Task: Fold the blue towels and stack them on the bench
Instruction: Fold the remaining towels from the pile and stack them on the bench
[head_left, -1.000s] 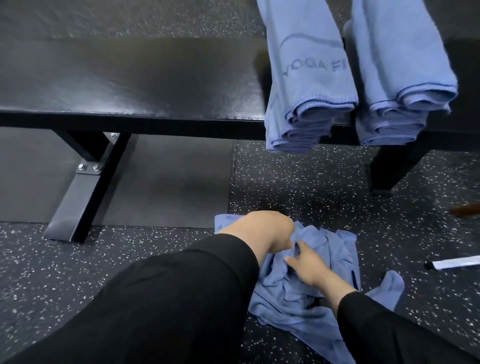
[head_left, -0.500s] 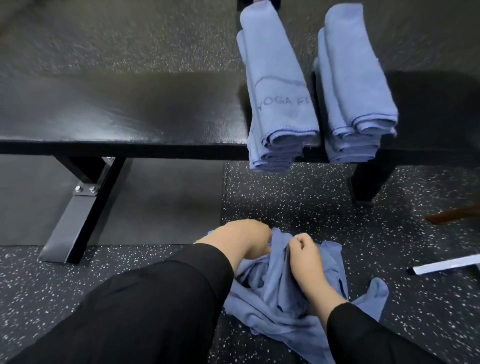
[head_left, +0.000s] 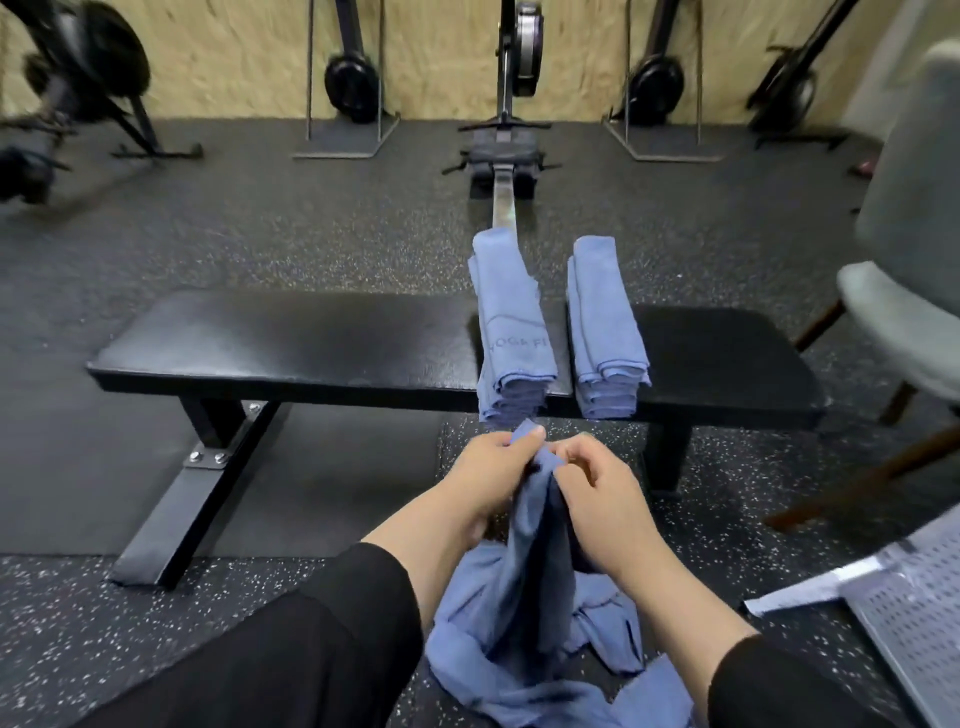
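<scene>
A crumpled blue towel hangs from both my hands, its lower part still heaped on the speckled floor in front of the black bench. My left hand pinches the towel's top edge between thumb and fingers. My right hand grips the cloth just beside it, fingers curled. Two stacks of folded blue towels lie across the bench: the left stack bears "YOGA FI" lettering, and the right stack sits next to it.
A grey chair with wooden legs stands at the right. A perforated white panel lies on the floor at the lower right. A rowing machine and other gym machines stand behind the bench along the wall.
Both hands have lifted the towel's upper edge off the floor, closer together. My view has tilted up, so the whole bench and the gym wall now show.
</scene>
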